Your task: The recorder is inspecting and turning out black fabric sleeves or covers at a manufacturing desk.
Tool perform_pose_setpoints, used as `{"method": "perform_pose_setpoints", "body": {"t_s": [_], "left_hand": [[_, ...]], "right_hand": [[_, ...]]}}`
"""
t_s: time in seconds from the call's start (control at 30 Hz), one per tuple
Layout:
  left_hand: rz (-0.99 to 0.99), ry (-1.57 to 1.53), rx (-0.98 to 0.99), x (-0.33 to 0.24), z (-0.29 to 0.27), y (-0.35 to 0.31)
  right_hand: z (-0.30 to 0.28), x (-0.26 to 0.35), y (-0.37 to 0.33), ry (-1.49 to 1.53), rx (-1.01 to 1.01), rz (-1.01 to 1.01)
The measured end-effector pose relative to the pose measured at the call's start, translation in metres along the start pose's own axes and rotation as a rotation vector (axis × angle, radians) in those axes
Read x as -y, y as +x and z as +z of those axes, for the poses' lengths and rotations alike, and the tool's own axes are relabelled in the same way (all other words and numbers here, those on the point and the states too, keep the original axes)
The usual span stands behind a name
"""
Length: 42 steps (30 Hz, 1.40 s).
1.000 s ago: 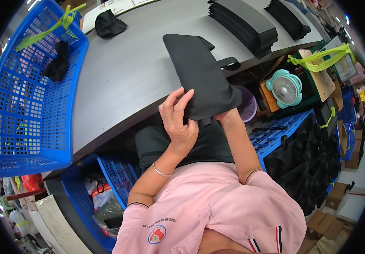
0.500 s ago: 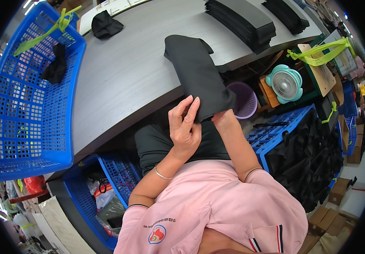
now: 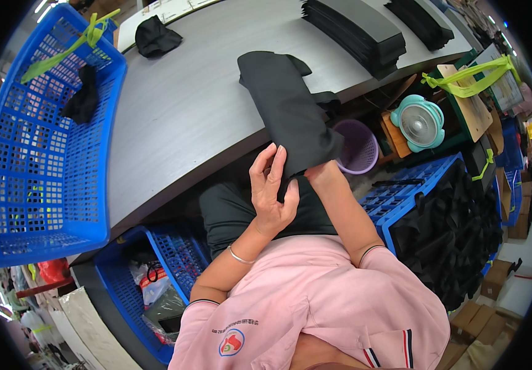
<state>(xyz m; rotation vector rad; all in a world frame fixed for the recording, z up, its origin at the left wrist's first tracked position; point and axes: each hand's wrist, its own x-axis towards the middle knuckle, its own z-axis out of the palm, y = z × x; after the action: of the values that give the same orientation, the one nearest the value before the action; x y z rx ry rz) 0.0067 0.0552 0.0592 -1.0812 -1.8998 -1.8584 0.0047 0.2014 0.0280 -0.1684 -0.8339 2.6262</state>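
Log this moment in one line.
left hand: touching black fabric piece, near end; right hand: mostly hidden by fabric; grey table: beneath fabric's far end

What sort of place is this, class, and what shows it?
Probably a sewing or textile workshop: two stacks of flat black pieces lie on a grey worktable, a black cloth item is held over its edge, and a blue plastic crate is heaped with black fabric.

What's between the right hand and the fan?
In the head view, a purple basket lies nearer the right hand, then a brown board beside the fan.
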Motion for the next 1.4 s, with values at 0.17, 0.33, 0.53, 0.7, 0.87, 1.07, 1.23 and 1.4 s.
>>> {"method": "perform_pose_setpoints", "body": {"t_s": [0.17,0.33,0.53,0.7,0.87,1.07,1.23,1.4], "left_hand": [[-0.100,0.175,-0.020,0.009,-0.014,0.007],[-0.045,0.314,-0.085,0.036,-0.027,0.006],[-0.598,0.002,-0.224,0.064,-0.038,-0.013],[-0.853,-0.390,-0.169,0.078,-0.014,-0.027],[-0.949,-0.541,-0.149,0.077,0.006,-0.030],[-1.054,-0.752,-0.118,0.076,0.003,-0.026],[-1.107,-0.797,-0.022,0.079,-0.001,-0.029],[-1.191,-0.797,-0.103,0.074,0.006,-0.031]], "right_hand": [[-0.008,-0.020,0.018,-0.206,-0.080,-0.080],[-0.017,-0.048,0.028,-1.191,-0.125,-0.594],[0.001,0.005,-0.003,-1.080,0.201,-0.045],[0.009,-0.019,0.009,-1.981,0.061,-0.290],[0.005,-0.055,0.010,-2.182,-0.058,-0.521],[0.030,-0.043,0.006,-2.029,0.140,0.140],[0.041,-0.040,0.001,-2.138,0.168,-0.619],[0.033,-0.045,0.003,-2.274,0.166,-0.402]]}}
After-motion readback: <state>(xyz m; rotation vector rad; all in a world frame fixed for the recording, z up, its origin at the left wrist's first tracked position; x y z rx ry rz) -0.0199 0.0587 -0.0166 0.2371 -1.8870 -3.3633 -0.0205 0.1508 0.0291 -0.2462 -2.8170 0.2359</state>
